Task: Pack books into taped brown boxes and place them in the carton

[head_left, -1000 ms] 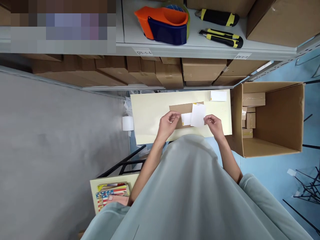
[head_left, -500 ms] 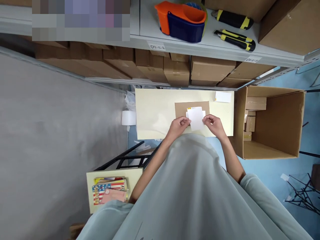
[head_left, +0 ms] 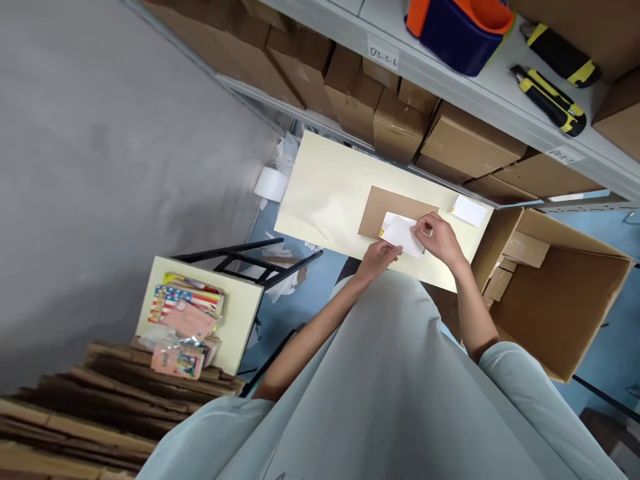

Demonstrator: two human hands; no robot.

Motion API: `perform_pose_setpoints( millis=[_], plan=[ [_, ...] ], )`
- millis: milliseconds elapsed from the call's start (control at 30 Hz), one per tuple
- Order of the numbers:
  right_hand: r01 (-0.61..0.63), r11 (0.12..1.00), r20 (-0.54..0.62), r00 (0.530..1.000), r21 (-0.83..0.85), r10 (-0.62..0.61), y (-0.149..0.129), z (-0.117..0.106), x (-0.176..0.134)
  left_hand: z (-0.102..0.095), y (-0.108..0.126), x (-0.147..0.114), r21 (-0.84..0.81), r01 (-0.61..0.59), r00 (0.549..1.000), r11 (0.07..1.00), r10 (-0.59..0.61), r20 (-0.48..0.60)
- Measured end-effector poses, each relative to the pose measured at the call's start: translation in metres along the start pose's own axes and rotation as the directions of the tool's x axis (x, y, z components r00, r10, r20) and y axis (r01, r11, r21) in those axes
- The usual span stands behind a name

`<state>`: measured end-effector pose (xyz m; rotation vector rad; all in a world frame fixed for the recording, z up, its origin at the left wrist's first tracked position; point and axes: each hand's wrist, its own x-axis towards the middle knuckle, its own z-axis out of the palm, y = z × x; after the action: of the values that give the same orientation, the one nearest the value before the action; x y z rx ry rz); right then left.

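A small white paper sheet point(head_left: 400, 232) with a yellow mark at its left corner is held over the table, turned lengthways. My left hand point(head_left: 380, 259) pinches its lower edge between thumb and fingers. At the sheet's right end, the curled fingers of my right hand point(head_left: 437, 237) are closed on it. Behind and below the sheet lies a flat brown cardboard box point(head_left: 375, 207), partly covered by it. Farther right on the cream table point(head_left: 320, 180) rests a stack of white labels point(head_left: 469, 210).
A large open carton point(head_left: 570, 293) with small boxes stands right of the table. Above, a metal shelf point(head_left: 450, 87) carries a tape dispenser point(head_left: 457, 33) and two box cutters point(head_left: 550, 100). Left are a side table point(head_left: 230, 333) with booklets and stacked flat cardboard point(head_left: 75, 413).
The white sheet has turned so its yellow mark sits at the left. My right hand has shifted over its right end, my left hand along the lower edge. The view has tilted.
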<state>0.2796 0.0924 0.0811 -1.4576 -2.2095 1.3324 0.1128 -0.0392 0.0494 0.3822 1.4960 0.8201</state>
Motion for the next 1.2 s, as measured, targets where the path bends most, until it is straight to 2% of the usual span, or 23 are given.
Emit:
perform_pose_setpoints(
  millis=[67,167,300,533,967,1200],
  plan=[
    [0.038,0.999,0.033,0.999,-0.011,-0.037,0.01,-0.004,0.01,0.019,-0.008,0.002,-0.084,0.048,0.997,0.995,-0.053,-0.059],
    [0.081,0.997,0.104,0.991,-0.02,-0.078,0.029,-0.003,0.028,0.041,-0.019,0.01,-0.162,0.054,0.986,0.985,-0.078,-0.146],
    [0.125,0.989,0.192,0.975,-0.075,-0.109,0.05,0.009,0.056,0.053,-0.028,0.025,-0.221,0.069,0.969,0.973,-0.118,-0.219],
    [0.133,0.972,0.242,0.967,-0.192,-0.084,0.066,0.025,0.084,0.053,-0.031,0.038,-0.24,0.044,0.947,0.97,-0.116,-0.299],
    [0.061,0.93,0.202,0.979,-0.364,0.015,0.061,0.037,0.085,0.049,-0.032,0.048,-0.298,0.08,0.932,0.951,-0.178,-0.317],
    [0.063,0.911,0.191,0.981,-0.408,0.018,0.063,0.04,0.094,0.047,-0.028,0.053,-0.346,0.116,0.925,0.931,-0.228,-0.304]
  ],
)
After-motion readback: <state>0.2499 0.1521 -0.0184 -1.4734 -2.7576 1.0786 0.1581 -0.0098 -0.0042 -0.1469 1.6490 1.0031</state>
